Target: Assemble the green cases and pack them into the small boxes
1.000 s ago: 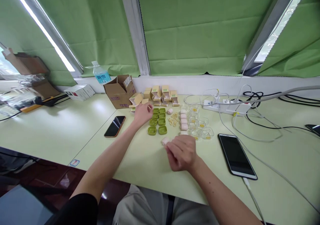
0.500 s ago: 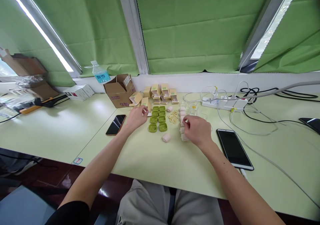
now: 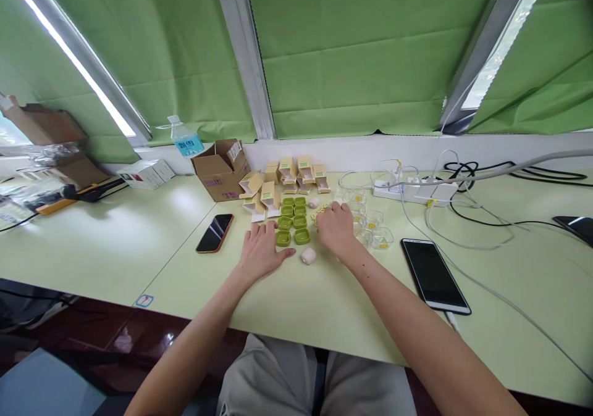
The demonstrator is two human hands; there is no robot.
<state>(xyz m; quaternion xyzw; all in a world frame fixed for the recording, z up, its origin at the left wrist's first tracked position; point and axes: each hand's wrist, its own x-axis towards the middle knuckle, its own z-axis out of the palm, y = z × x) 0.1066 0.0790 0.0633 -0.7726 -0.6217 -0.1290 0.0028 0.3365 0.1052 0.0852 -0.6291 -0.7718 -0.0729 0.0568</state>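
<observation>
My left hand [image 3: 262, 249] lies palm down on the table, fingers and thumb apart and holding nothing. Its fingertips are beside two columns of small green square boxes [image 3: 302, 236]. Over the small yellow loops [image 3: 322, 208], my right hand [image 3: 336, 228] has its fingers bent down and drawn together; whatever they pinch is hidden. One pale pink roll-shaped piece [image 3: 308, 255] lies between the hands, and another pink piece [image 3: 314, 203] is farther back. The right hand covers most of a row of such pieces. Clear plastic cups [image 3: 382, 238] with yellow bits inside stand to its right.
Open kraft cartons [image 3: 270, 195] stand behind the green boxes, near a brown cardboard box [image 3: 221, 172]. A dark phone [image 3: 215, 232] lies at left, a white-framed phone [image 3: 435, 275] at right. A power strip [image 3: 417, 191] and cables run along the back.
My left hand has drawn back from the cartons toward me and opened flat beside the green boxes. My right hand has moved left from the pink row to the yellow loops.
</observation>
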